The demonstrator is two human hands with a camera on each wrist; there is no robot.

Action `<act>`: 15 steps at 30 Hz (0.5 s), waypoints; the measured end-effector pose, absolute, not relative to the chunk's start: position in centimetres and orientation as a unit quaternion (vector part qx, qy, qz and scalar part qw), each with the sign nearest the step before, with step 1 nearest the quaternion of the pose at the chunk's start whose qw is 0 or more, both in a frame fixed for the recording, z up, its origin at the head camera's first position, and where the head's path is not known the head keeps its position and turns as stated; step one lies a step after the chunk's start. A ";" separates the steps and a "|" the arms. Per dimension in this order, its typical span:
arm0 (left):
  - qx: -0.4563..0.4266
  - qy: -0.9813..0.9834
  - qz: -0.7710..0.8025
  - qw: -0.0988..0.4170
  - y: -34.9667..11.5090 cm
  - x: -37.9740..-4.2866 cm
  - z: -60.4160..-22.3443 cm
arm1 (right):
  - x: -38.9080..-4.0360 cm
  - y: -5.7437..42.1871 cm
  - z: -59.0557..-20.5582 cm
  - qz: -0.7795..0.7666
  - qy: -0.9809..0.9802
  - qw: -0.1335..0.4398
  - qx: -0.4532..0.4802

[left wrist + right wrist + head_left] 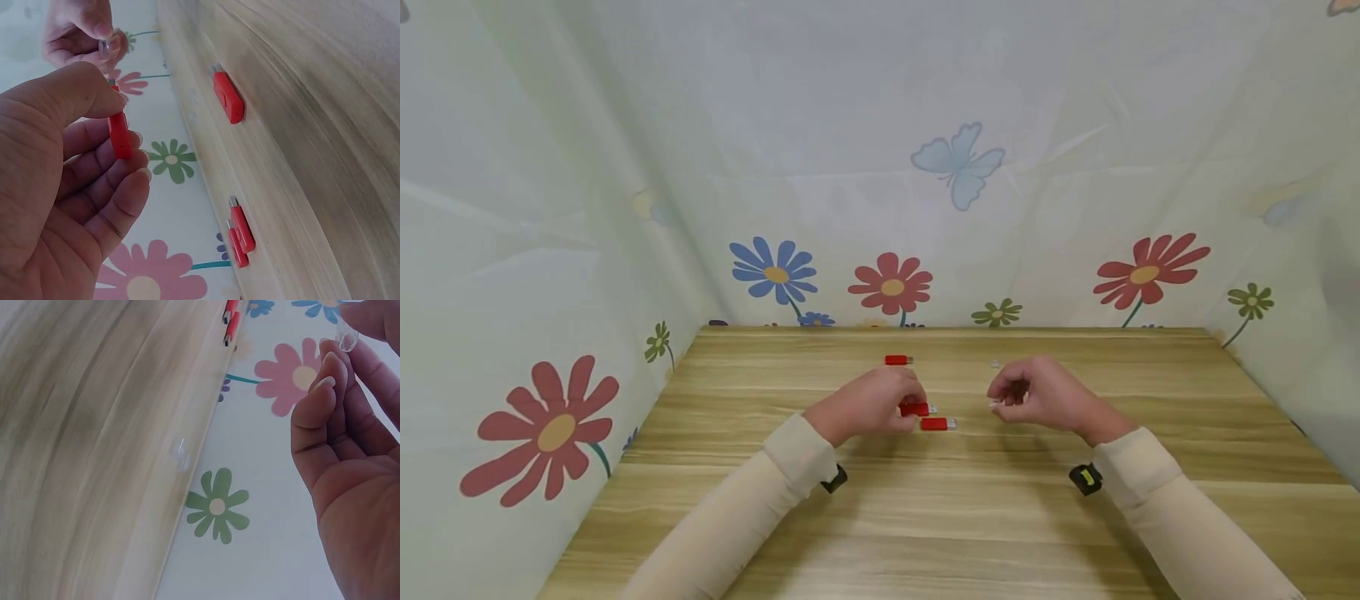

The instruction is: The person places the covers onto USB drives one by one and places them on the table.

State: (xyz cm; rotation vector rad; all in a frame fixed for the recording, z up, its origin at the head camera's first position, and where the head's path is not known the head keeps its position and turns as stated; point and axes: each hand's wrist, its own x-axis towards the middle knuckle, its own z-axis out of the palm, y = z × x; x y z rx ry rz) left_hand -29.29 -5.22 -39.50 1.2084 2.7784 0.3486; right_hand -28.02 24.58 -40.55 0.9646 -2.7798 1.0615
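My left hand (pixel 880 400) pinches a red USB flash drive (pixel 120 136) between thumb and fingers, its metal plug pointing towards the right hand. Between the thumb and index finger of my right hand (pixel 1045 396) is a small clear plastic cap (pixel 347 337). A gap separates drive and cap in the head view. Another red USB drive (pixel 934 424) lies on the table just in front of the left hand. Beyond that hand, two more red drives (pixel 242 228) lie side by side, metal plugs exposed.
Loose clear caps (pixel 180 453) lie on the wooden table (pixel 970 533) near its far edge, beyond the right hand. A flower-printed cloth (pixel 850 192) hangs behind the table and along its sides.
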 end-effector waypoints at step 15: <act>0.439 0.889 0.125 0.039 -4.7 -27.8 -38.5 | -26.4 23.3 -40.0 0.363 -0.873 -0.007 0.324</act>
